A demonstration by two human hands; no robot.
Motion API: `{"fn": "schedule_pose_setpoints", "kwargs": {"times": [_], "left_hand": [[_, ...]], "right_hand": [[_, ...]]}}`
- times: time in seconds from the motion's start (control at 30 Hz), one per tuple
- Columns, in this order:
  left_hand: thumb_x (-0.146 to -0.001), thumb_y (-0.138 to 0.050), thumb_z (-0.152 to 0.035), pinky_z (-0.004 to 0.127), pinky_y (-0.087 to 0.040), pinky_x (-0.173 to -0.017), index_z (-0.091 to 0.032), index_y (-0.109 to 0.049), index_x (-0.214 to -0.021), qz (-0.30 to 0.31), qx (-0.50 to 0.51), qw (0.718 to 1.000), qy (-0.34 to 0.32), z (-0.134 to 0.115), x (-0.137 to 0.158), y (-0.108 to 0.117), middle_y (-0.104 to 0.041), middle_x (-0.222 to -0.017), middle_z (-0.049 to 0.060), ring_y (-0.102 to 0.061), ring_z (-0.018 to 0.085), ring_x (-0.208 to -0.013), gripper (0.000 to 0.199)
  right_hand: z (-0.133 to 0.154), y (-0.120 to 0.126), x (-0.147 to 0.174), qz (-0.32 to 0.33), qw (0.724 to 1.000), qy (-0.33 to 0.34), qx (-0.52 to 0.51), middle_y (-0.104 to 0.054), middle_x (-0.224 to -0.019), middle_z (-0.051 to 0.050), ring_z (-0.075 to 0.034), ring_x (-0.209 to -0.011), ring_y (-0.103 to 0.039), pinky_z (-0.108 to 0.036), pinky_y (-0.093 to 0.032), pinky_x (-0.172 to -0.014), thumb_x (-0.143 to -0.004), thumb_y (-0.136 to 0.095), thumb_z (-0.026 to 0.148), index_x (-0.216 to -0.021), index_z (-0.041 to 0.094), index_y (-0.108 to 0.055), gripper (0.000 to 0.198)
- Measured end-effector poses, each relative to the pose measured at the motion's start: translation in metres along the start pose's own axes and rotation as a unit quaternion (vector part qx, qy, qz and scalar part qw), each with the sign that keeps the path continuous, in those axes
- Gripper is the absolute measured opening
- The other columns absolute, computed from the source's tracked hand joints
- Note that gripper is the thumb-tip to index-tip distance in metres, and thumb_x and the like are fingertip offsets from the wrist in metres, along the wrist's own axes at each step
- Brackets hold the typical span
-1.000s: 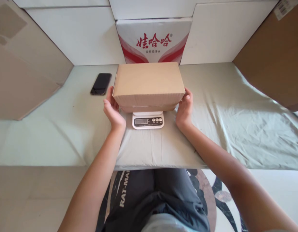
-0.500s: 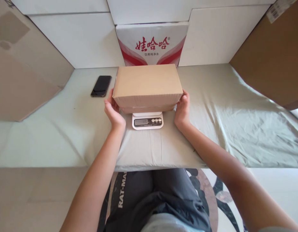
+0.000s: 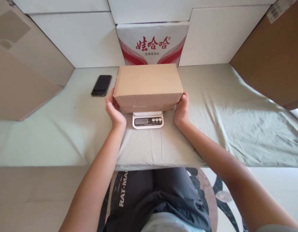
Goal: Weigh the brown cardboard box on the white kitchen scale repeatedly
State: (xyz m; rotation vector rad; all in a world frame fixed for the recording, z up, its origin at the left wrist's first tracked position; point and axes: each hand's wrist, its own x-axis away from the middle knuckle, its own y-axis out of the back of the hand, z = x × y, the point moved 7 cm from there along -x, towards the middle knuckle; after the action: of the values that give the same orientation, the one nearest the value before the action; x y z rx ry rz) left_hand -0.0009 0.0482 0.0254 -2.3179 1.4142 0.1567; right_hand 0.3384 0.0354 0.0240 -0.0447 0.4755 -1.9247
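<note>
My left hand (image 3: 116, 112) is at the left end of the carton (image 3: 149, 80), my right hand (image 3: 182, 111) at its right. Beneath it sits the scale (image 3: 148, 125); left, a phone (image 3: 101, 85); far behind, another box (image 3: 152, 32).

Scale (image 3: 148, 126) partly obsc. by ctn. (image 3: 149, 80)

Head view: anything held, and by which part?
The cardboard box, between both hands: left hand on its left end, right hand on its right end, near the front corners. Any grip underneath is hidden.
</note>
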Motion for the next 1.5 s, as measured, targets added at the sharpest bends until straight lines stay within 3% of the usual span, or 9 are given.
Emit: {"fn": "schedule_pose_setpoints", "kwargs": {"times": [0.2, 0.43, 0.77, 1.5], "left_hand": [[-0.101, -0.018, -0.104, 0.045, -0.052, -0.135, -0.024, -0.076, -0.149, -0.001, 0.017, 1.000, 0.011, 0.0012, -0.0010, -0.0010, -0.074, -0.162, 0.016, -0.064, 0.034, -0.162, 0.110], [-0.101, -0.021, -0.104, 0.043, -0.051, -0.135, -0.023, -0.077, -0.146, 0.001, 0.008, 1.000, -0.001, -0.0029, -0.0003, -0.0040, -0.075, -0.159, 0.017, -0.059, 0.034, -0.167, 0.108], [-0.099, -0.018, -0.106, 0.043, -0.055, -0.132, -0.023, -0.075, -0.148, -0.011, -0.007, 1.000, -0.004, -0.0016, -0.0020, -0.0025, -0.075, -0.159, 0.017, -0.067, 0.034, -0.159, 0.112], [-0.100, -0.017, -0.105, 0.041, -0.056, -0.130, -0.021, -0.074, -0.150, -0.017, 0.011, 1.000, 0.007, -0.0017, -0.0039, -0.0001, -0.073, -0.164, 0.017, -0.069, 0.033, -0.156, 0.113]], "right_hand": [[0.0030, -0.0029, 0.0010, 0.012, 1.000, 0.009, 0.002, -0.074, -0.139, -0.005, -0.031, -0.145, -0.067, -0.060, -0.047, -0.135, -0.093, -0.064, 0.082, -0.126, 0.034, -0.066, 0.058], [0.0048, -0.0054, 0.0011, 0.002, 1.000, -0.010, -0.019, -0.072, -0.135, -0.008, -0.032, -0.140, -0.066, -0.056, -0.047, -0.131, -0.086, -0.068, 0.083, -0.120, 0.031, -0.063, 0.062], [0.0050, -0.0077, -0.0001, 0.015, 1.000, -0.001, -0.011, -0.075, -0.129, -0.006, -0.031, -0.136, -0.067, -0.052, -0.051, -0.125, -0.089, -0.065, 0.083, -0.123, 0.031, -0.065, 0.061], [0.0054, -0.0054, 0.0012, -0.004, 0.999, -0.013, -0.030, -0.078, -0.125, -0.002, -0.028, -0.133, -0.070, -0.050, -0.053, -0.128, -0.090, -0.068, 0.077, -0.118, 0.033, -0.069, 0.052]]}}
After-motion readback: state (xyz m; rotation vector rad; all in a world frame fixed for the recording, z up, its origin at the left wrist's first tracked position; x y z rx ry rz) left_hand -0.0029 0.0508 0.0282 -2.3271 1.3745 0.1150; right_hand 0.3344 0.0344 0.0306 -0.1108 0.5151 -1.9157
